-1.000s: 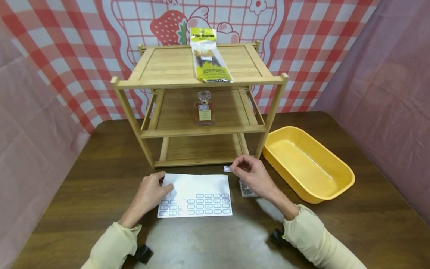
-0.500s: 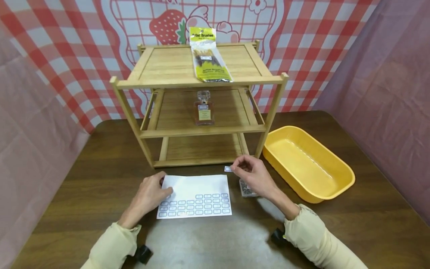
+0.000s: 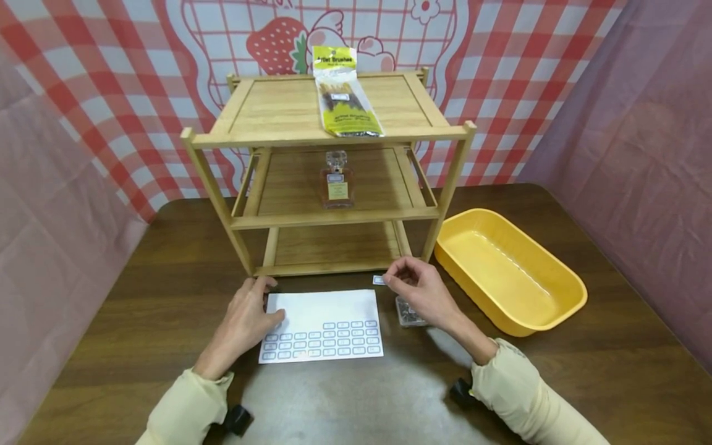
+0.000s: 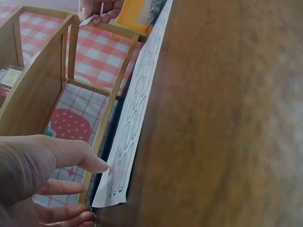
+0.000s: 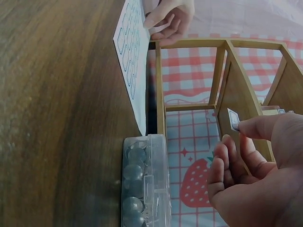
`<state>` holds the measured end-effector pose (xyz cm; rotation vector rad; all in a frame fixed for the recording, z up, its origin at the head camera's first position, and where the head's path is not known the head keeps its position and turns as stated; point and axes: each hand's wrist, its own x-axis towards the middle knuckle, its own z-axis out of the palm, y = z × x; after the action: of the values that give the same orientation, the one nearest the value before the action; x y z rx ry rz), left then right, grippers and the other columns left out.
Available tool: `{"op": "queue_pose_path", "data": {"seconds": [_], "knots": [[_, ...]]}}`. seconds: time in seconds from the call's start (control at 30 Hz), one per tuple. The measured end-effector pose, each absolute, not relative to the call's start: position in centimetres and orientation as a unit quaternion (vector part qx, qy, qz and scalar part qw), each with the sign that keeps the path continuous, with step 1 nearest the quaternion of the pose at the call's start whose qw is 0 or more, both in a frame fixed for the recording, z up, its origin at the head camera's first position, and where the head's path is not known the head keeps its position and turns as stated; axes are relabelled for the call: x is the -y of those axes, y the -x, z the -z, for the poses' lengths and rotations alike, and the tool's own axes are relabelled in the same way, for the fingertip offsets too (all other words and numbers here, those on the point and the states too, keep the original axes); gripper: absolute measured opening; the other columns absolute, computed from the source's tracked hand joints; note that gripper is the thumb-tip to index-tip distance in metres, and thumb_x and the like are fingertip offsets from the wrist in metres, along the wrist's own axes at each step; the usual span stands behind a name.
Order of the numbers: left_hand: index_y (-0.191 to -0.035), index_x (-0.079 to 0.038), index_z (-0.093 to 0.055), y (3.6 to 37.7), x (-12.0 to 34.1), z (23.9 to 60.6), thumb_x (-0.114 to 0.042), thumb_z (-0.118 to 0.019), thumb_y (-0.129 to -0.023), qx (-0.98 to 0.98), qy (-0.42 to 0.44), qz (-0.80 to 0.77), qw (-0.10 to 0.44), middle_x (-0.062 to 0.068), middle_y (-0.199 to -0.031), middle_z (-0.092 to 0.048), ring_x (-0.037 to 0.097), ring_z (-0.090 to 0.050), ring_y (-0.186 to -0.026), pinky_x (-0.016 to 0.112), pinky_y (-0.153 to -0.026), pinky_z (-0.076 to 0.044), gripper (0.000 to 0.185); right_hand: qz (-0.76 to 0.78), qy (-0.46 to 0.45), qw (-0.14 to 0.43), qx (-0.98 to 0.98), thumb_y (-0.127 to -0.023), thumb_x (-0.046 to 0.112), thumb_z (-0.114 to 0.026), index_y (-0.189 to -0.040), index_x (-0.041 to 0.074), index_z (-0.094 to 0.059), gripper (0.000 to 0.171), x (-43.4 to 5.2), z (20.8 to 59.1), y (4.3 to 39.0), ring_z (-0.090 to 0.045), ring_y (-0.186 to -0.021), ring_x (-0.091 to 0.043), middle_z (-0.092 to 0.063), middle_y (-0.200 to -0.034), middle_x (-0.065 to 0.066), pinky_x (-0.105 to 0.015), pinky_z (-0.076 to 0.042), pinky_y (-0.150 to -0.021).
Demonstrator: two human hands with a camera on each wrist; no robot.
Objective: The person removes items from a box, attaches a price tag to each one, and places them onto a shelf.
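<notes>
Sticker point(image 3: 378, 280) pinched between the thumb and forefinger of my right hand point(image 3: 421, 295), its small blue-bordered face held just above the bench point(image 3: 356, 395) in front of the wooden shelf unit point(image 3: 334, 185); the wrist view shows my other fingers point(image 5: 222, 177) curled loosely underneath it. Just under that hand lies a small clear box point(image 3: 408, 314) of round silvery pieces, flat on the bench and close beside the right edge of the sticker sheet point(image 3: 324, 324).

My left hand point(image 3: 245, 318) rests on the sheet's left edge. Its fingers point(image 4: 71, 151) are nearly straight and together, the tips pressing the paper down at the near corner, holding nothing.

The sheet is white, with rows of blue-bordered labels along its near half, and lies between my two hands. On the shelf unit's top level lies a yellow packet of brushes point(image 3: 342, 93), and on the middle level stands a small glass bottle point(image 3: 337, 180). A yellow tub point(image 3: 556, 309) sits on the bench to the right of the shelf unit, well apart from the sheet.
</notes>
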<state>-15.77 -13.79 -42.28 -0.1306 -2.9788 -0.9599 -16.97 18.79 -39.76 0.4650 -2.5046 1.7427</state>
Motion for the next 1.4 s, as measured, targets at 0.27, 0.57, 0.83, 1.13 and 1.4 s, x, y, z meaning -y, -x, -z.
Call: {"op": "queue_pose_path", "data": {"seconds": [0.27, 0.57, 0.83, 1.13, 1.4], "knots": [[-0.127, 0.003, -0.064, 15.8, 13.2, 41.8, -0.011, -0.076, -0.088, 0.953, 0.062, 0.293, 0.035, 0.029, -0.134, -0.055, 0.046, -0.049, -0.125, 0.062, -0.102, -0.044, 0.043, -0.56, -0.153, 0.029, 0.814, -0.094, -0.001, -0.071, -0.095, 0.004, -0.068, 0.006, -18.8, 39.8, 16.9, -0.057, -0.073, -0.017, -0.066, -0.089, -0.009, -0.023, -0.048, -0.063], [-0.113, 0.0, -0.07, 16.4, 11.3, 40.4, -0.011, -0.075, -0.093, 0.916, 0.161, 0.355, 0.096, 0.018, -0.115, -0.067, 0.036, -0.062, -0.108, 0.053, -0.092, -0.052, 0.023, -0.56, -0.161, 0.019, 0.812, -0.094, 0.001, -0.071, -0.097, -0.002, -0.066, 0.006, -18.6, 39.9, 16.8, -0.056, -0.074, -0.018, -0.065, -0.09, -0.009, -0.023, -0.047, -0.063], [-0.113, -0.005, -0.071, 16.3, 8.2, 39.5, -0.016, -0.075, -0.096, 0.876, 0.237, 0.414, 0.074, 0.007, -0.114, -0.067, 0.026, -0.061, -0.109, 0.046, -0.094, -0.053, 0.02, -0.553, -0.168, 0.014, 0.816, -0.094, -0.001, -0.071, -0.097, -0.002, -0.066, 0.006, -17.8, 39.9, 16.7, -0.056, -0.073, -0.018, -0.064, -0.087, -0.006, -0.024, -0.048, -0.062], [-0.102, -0.012, -0.074, 16.7, 5.6, 39.9, -0.015, -0.074, -0.097, 0.843, 0.304, 0.439, 0.067, 0.0, -0.106, -0.066, 0.021, -0.06, -0.104, 0.042, -0.09, -0.055, 0.005, -0.544, -0.188, 0.016, 0.818, -0.095, 0.001, -0.071, -0.094, 0.003, -0.067, 0.005, -17.2, 40.1, 16.3, -0.056, -0.073, -0.018, -0.063, -0.086, -0.004, -0.025, -0.048, -0.063], [-0.096, -0.008, -0.07, 17.0, 4.3, 40.6, -0.01, -0.074, -0.096, 0.835, 0.308, 0.451, 0.073, 0.0, -0.096, -0.066, 0.02, -0.061, -0.096, 0.036, -0.084, -0.055, 0.004, -0.532, -0.189, 0.016, 0.825, -0.096, 0.003, -0.071, -0.096, 0.003, -0.066, 0.004, -17.0, 40.4, 16.0, -0.058, -0.076, -0.019, -0.064, -0.087, -0.004, -0.028, -0.05, -0.066]]}}
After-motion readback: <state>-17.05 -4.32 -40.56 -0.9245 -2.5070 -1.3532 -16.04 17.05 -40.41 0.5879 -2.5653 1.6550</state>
